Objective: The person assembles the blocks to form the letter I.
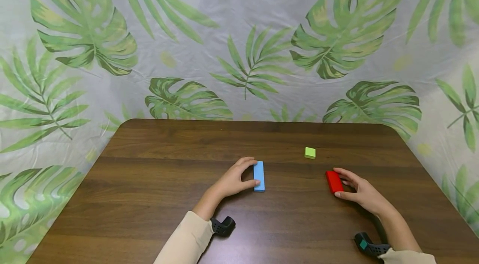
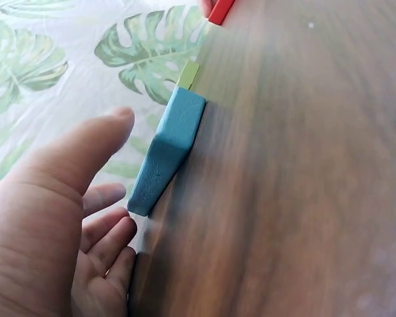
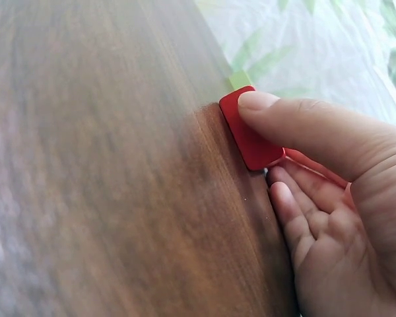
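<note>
A long blue block [image 1: 259, 176] lies flat on the table, its length running away from me. My left hand [image 1: 238, 177] is spread around its left side, thumb toward the near end and fingers toward the far end. In the left wrist view a gap shows between the thumb [image 2: 112, 132] and the blue block [image 2: 175, 129]. Farther right, my right hand [image 1: 357, 189] pinches a red block [image 1: 334, 182] between its thumb and a finger at the two ends. The right wrist view shows the thumb pressed on the end face of the red block [image 3: 251, 142].
A small light green block [image 1: 309, 153] sits farther back, between the blue and red ones. Under everything is a dark wooden table [image 1: 168, 147] with rounded far corners. Behind it hangs a pale cloth [image 1: 258, 6] printed with green leaves. Each wrist wears a black camera mount [image 1: 223, 226].
</note>
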The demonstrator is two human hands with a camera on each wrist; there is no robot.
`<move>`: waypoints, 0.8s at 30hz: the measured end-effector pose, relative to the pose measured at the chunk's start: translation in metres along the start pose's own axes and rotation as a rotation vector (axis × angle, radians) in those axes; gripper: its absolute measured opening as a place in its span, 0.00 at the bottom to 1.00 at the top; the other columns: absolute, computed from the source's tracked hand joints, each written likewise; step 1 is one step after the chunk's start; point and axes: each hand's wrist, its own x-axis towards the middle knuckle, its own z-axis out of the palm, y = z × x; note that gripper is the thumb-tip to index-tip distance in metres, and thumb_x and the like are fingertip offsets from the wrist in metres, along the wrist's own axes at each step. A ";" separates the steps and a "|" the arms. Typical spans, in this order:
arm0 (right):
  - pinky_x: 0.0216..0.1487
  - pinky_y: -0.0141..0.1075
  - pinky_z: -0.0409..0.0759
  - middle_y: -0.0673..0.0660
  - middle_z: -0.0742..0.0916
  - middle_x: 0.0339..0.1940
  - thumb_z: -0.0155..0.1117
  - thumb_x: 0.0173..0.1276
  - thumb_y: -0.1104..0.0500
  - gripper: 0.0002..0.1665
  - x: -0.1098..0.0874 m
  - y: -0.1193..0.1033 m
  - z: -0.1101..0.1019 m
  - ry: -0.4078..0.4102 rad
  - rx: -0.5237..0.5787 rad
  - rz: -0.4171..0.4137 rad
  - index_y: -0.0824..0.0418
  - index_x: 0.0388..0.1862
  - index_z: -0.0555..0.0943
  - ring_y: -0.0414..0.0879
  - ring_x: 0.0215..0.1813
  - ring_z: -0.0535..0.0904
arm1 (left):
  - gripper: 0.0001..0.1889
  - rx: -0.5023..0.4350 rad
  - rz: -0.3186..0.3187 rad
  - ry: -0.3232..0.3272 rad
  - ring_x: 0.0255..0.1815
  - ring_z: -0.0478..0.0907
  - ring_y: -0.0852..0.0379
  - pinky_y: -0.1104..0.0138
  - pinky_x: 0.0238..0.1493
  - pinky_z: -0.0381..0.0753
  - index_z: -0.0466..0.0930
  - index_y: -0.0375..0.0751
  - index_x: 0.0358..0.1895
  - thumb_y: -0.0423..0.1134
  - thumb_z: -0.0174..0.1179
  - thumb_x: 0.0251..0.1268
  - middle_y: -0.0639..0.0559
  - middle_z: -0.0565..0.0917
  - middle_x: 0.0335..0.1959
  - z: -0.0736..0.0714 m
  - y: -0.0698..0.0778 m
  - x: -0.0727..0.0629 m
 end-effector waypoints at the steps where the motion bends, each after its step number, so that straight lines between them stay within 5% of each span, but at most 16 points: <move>1: 0.49 0.28 0.66 0.69 0.63 0.64 0.64 0.59 0.57 0.41 0.000 0.000 0.000 -0.001 0.004 -0.001 0.64 0.67 0.57 0.65 0.58 0.64 | 0.33 -0.001 0.004 0.008 0.64 0.57 0.52 0.56 0.59 0.60 0.64 0.43 0.63 0.54 0.58 0.57 0.50 0.60 0.65 0.000 0.000 0.000; 13: 0.46 0.23 0.68 0.69 0.68 0.59 0.65 0.58 0.56 0.39 0.000 0.001 0.004 0.061 -0.037 -0.031 0.67 0.64 0.61 0.61 0.54 0.68 | 0.30 0.003 0.003 0.014 0.63 0.59 0.53 0.58 0.59 0.61 0.66 0.43 0.61 0.49 0.62 0.55 0.49 0.62 0.62 0.001 -0.001 0.001; 20: 0.43 0.21 0.69 0.66 0.72 0.55 0.67 0.56 0.56 0.36 0.002 -0.003 0.009 0.163 -0.078 -0.052 0.66 0.61 0.66 0.32 0.46 0.70 | 0.30 -0.003 0.005 0.020 0.62 0.60 0.54 0.58 0.59 0.61 0.67 0.43 0.60 0.50 0.62 0.55 0.50 0.63 0.62 0.002 -0.002 0.001; 24: 0.43 0.21 0.70 0.65 0.72 0.54 0.67 0.56 0.56 0.36 0.003 -0.007 0.010 0.195 -0.043 -0.060 0.66 0.61 0.65 0.28 0.45 0.70 | 0.30 -0.003 0.000 0.017 0.62 0.60 0.54 0.59 0.59 0.61 0.66 0.43 0.61 0.49 0.62 0.55 0.50 0.62 0.62 0.002 -0.001 0.001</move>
